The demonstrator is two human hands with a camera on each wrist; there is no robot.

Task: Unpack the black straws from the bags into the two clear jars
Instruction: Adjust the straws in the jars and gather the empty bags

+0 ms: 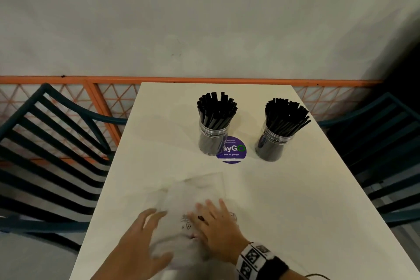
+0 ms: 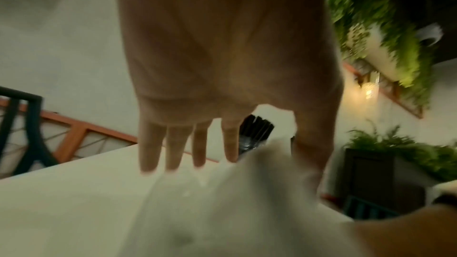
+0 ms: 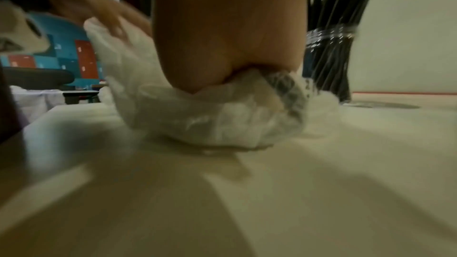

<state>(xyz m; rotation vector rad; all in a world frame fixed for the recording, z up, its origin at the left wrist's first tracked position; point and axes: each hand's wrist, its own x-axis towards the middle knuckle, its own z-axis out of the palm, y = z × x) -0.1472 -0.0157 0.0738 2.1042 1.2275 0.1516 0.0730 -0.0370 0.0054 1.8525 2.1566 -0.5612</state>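
Two clear jars stand at the far middle of the white table (image 1: 295,200), the left jar (image 1: 212,141) and the right jar (image 1: 271,145), each packed with black straws (image 1: 216,107). Crumpled clear plastic bags (image 1: 200,188) lie near the front edge; no straws show inside them. My left hand (image 1: 145,229) rests with straight, spread fingers on the bags' left side. My right hand (image 1: 213,220) lies flat on them and presses down; in the right wrist view its palm squashes the plastic (image 3: 222,116). One jar (image 3: 331,46) stands behind the plastic there.
A round purple sticker (image 1: 234,150) lies on the table between the jars. Dark slatted chairs stand at the left (image 1: 45,154) and right (image 1: 386,143) of the table. A wall with an orange lattice rail (image 1: 102,98) runs behind the far edge.
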